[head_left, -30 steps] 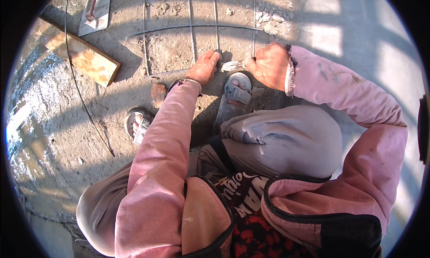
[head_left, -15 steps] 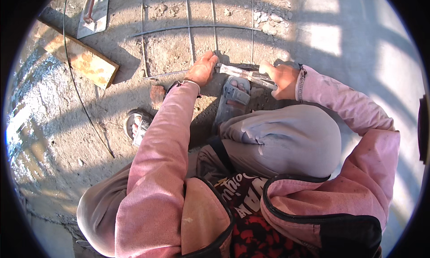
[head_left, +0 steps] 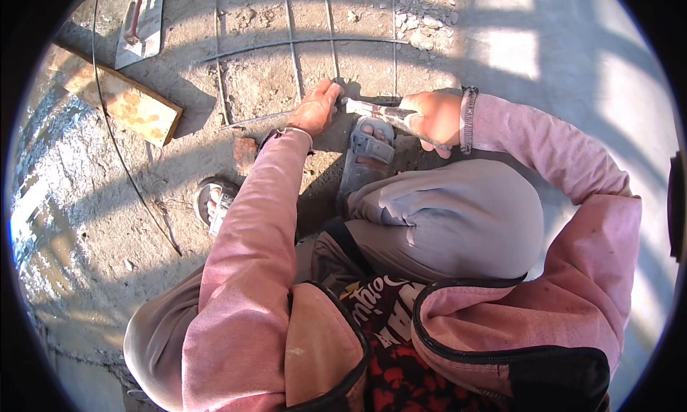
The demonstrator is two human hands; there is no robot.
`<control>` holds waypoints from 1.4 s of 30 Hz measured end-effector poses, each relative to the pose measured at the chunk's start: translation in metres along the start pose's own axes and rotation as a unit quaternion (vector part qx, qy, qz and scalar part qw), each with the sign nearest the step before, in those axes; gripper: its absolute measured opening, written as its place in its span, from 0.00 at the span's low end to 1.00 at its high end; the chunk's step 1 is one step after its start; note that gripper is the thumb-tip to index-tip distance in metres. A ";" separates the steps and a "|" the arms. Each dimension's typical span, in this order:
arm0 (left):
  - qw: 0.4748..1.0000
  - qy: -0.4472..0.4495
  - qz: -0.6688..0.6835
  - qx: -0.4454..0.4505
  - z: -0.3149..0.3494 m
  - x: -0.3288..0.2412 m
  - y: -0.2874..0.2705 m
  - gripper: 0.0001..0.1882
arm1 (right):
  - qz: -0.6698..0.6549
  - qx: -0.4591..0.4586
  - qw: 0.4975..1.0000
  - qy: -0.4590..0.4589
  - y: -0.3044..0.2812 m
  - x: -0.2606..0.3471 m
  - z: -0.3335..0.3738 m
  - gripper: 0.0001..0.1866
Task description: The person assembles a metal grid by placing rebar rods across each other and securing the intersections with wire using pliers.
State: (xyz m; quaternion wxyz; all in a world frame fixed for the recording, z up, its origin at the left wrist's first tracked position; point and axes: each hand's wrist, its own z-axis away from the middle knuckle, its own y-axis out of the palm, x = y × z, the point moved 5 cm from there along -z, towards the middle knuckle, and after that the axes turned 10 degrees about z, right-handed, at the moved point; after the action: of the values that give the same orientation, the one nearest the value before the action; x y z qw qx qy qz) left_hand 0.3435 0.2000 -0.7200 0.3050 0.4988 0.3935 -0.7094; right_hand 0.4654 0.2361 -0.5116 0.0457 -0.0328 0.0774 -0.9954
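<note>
A grid of thin steel rods (head_left: 292,50) lies on the rough ground in front of me. My left hand (head_left: 313,110) is closed at its near edge, fingertips at a rod crossing; the exact grip is partly hidden. From the right, my right hand (head_left: 436,117) wraps round the handles of a pair of pincers (head_left: 376,111), worn and pale-smeared. Their head points left and ends close to my left fingertips, over the near rod. Just below the pincers is my sandalled right foot (head_left: 373,143).
A steel trowel (head_left: 143,27) with a red handle lies far left. Nearer are a wooden board (head_left: 132,100) and a thin dark cable (head_left: 122,154). A brick piece (head_left: 245,153) sits by my left sleeve. Rubble (head_left: 424,27) lies far right, beside smooth concrete (head_left: 501,54).
My right hand has turned over the pincers' handles, its back now facing up, and the handles look closer together. My left hand stays at the crossing. The whole view has shifted slightly.
</note>
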 end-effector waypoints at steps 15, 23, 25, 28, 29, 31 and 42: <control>1.000 -0.002 0.011 0.009 -0.001 0.003 0.002 0.13 | 0.562 -0.401 0.651 -0.317 -0.004 0.030 0.014 0.16; 1.000 0.016 0.004 0.001 0.000 0.000 0.001 0.15 | 0.318 -0.160 0.905 -0.235 -0.029 -0.021 -0.013 0.14; 1.000 0.021 -0.004 -0.006 0.001 0.001 0.001 0.15 | 0.248 -0.155 0.939 -0.182 -0.017 -0.039 -0.012 0.16; 1.000 0.027 0.001 -0.002 0.001 0.003 0.003 0.14 | 0.255 -0.152 0.948 -0.118 0.005 -0.050 -0.009 0.17; 0.999 0.035 -0.002 0.001 0.000 0.003 0.004 0.14 | 0.284 -0.159 0.938 -0.116 0.008 -0.049 -0.008 0.17; 0.999 0.037 0.017 -0.005 0.000 0.005 0.004 0.14 | 0.356 -0.154 0.920 -0.055 0.015 -0.050 -0.005 0.18; 0.999 0.045 0.001 0.008 -0.001 -0.016 -0.002 0.12 | 0.070 -0.352 0.918 -0.168 0.167 -0.135 -0.030 0.25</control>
State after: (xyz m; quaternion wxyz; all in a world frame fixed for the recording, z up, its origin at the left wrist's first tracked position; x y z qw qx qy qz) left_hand 0.3473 0.2022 -0.7040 0.2834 0.5330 0.4003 -0.6895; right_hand 0.6123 0.0888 -0.5750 0.1135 -0.2076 0.4165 -0.8778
